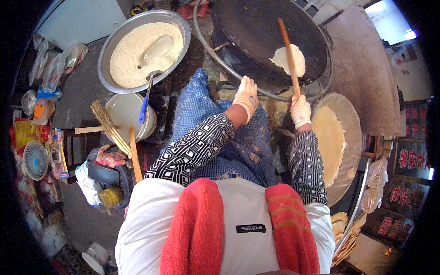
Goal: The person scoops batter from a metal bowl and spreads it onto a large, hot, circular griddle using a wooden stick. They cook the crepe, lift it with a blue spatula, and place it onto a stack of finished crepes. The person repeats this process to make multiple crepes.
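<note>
A pale, floury glove covers my right hand (pixel 300 112), which is closed around the near end of a long wooden stick (pixel 289 52). The stick reaches across a small patch of pale batter (pixel 298 59) on a large dark round griddle (pixel 256 27). My left hand (pixel 247 99), gloved too, is beside the griddle's near metal rim (pixel 275 96), above my blue-checked apron. Its fingers are stretched out and hold nothing. Right of my right hand, a thin round flatbread (pixel 329 142) lies on a larger round pale sheet (pixel 355 133).
At the upper left stands a metal basin (pixel 104 62) of thick batter with a blue-handled ladle (pixel 146 98). Below it are a white bucket (pixel 149 126) and a straw brush (pixel 104 117). Stacked flatbreads (pixel 350 243) lie at the lower right. A brown board (pixel 362 68) borders the griddle.
</note>
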{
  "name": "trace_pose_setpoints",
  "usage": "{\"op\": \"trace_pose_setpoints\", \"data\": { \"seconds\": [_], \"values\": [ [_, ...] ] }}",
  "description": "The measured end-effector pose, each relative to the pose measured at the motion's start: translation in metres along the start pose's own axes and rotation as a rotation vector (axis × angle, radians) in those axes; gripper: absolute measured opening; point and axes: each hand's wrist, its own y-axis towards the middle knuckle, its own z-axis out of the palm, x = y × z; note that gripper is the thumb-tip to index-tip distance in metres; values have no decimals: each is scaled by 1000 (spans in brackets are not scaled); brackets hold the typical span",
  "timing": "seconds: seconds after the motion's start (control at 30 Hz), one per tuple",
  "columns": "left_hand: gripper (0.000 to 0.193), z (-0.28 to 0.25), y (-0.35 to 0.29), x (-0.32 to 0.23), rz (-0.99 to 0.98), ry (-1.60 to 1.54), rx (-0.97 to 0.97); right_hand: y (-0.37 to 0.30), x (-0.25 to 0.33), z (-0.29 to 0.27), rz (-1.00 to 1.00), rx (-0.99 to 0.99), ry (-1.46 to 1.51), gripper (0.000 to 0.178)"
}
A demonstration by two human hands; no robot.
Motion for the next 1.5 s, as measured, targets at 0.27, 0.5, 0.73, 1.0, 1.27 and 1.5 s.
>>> {"op": "trace_pose_setpoints", "data": {
  "seconds": [0.27,0.5,0.73,1.0,1.27,1.5],
  "values": [
    [53,2,-7,9,-22,-71,-44,15,-19,12,46,-3,-55,33],
    [53,-2,-6,20,2,-86,-54,28,-40,16,92,-1,-137,32],
    [54,9,-7,31,-63,-93,-64,33,-45,11,169,82,-100,36],
    [56,9,-7,49,-114,-91,-19,11,-39,9,123,76,-80,31],
    [53,22,-1,71,-237,-118,-102,27,-42,14,114,48,-58,34],
    [58,29,2,89,-275,-78,-44,18,-13,-6,-1,77,-34,30]
  ]
}}
